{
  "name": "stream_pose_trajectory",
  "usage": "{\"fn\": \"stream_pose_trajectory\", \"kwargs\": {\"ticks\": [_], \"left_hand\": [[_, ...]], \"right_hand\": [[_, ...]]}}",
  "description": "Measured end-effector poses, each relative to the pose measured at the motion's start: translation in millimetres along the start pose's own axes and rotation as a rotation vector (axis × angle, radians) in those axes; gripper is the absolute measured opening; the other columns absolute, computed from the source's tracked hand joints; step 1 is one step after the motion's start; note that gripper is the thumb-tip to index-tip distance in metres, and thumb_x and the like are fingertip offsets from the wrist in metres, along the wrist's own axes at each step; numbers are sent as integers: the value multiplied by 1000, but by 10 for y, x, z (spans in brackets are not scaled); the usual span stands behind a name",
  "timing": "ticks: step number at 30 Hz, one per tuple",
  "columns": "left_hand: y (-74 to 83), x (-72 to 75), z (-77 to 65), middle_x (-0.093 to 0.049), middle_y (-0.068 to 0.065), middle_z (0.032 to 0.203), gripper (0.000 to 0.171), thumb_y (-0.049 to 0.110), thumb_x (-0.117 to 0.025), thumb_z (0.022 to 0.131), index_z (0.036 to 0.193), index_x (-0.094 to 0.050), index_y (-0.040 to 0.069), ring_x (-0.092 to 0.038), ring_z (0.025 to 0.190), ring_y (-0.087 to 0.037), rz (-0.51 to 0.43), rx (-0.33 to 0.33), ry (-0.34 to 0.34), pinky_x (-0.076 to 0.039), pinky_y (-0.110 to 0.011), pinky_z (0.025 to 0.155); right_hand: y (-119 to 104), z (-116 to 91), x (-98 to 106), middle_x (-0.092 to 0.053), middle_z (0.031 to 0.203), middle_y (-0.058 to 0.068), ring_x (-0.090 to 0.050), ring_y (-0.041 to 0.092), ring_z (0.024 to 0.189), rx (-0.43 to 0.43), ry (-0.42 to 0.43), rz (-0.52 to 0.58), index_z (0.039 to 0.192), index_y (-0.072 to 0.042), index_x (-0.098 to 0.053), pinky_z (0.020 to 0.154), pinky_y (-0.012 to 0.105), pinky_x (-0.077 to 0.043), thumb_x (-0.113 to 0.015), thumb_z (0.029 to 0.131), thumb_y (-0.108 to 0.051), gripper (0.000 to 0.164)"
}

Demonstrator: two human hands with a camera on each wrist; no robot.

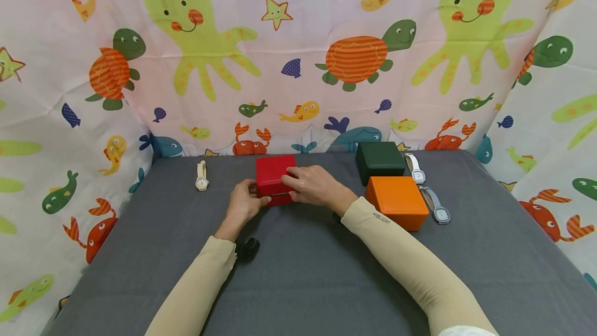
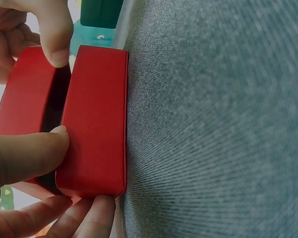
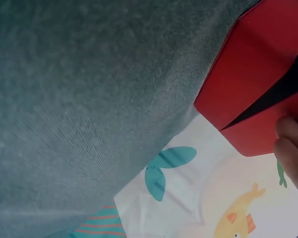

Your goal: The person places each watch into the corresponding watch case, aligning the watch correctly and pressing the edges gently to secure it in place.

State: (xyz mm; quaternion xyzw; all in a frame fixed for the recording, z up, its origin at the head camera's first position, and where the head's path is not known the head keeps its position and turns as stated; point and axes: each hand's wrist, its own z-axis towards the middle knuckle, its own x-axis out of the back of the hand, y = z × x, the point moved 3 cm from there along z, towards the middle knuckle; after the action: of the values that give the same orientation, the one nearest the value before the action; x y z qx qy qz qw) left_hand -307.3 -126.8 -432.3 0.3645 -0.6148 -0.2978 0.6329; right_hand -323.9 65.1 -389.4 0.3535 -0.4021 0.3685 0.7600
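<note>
A red box (image 1: 274,172) sits towards the back of the grey table, its lid slightly raised. In the left wrist view a dark gap parts the lid from the red base (image 2: 95,119). My left hand (image 1: 242,205) grips the box's left side, thumb along the gap and fingers curled round the base. My right hand (image 1: 317,185) holds the lid's right side, its thumb at the gap's edge. Seen from the right wrist, the gap widens from the back corner of the red box (image 3: 253,69) towards the front. The box's contents are hidden.
Right of the hands stand a green box (image 1: 380,162) and an orange box (image 1: 396,202). Beside them lie a white watch (image 1: 416,170) and a grey-blue-strapped watch (image 1: 437,207). A cream-strapped watch (image 1: 201,176) lies at left. A patterned curtain (image 1: 289,30) borders the table.
</note>
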Motion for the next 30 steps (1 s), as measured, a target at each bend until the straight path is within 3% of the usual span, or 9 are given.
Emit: {"fn": "stream_pose_trajectory", "kwargs": {"ticks": [7,14,21,30], "left_hand": [[5,-12,-17,-62,-19,117,57,12,-76,80,130,-51,-1,-62,102,-31,-13,11,-14,-52,-44,87],[14,-4,-13,-60,-20,118,56,13,-76,81,129,-51,-2,-59,104,-33,8,18,-19,-50,-45,89],[-8,2,-6,-60,-22,116,53,12,-76,80,125,-53,-4,-60,104,-33,8,-3,-14,-50,-45,88],[-15,2,-3,-60,-22,118,54,12,-75,81,126,-52,-5,-62,102,-33,-11,-12,-16,-53,-43,85]], "right_hand": [[56,44,59,-65,100,5,-63,15,74,-55,-71,79,103,-14,-53,70,30,-56,-70,83,-23,28],[150,149,155,-66,110,4,-64,17,84,-186,-202,219,108,-16,-53,79,32,-55,-74,82,-24,34],[277,262,213,-63,104,-3,-56,10,76,-292,-304,322,116,-22,-52,70,25,-51,-71,85,-26,37],[497,372,263,-62,109,-1,-57,14,87,-418,-336,524,122,-24,-51,75,26,-52,-67,88,-27,37]]}}
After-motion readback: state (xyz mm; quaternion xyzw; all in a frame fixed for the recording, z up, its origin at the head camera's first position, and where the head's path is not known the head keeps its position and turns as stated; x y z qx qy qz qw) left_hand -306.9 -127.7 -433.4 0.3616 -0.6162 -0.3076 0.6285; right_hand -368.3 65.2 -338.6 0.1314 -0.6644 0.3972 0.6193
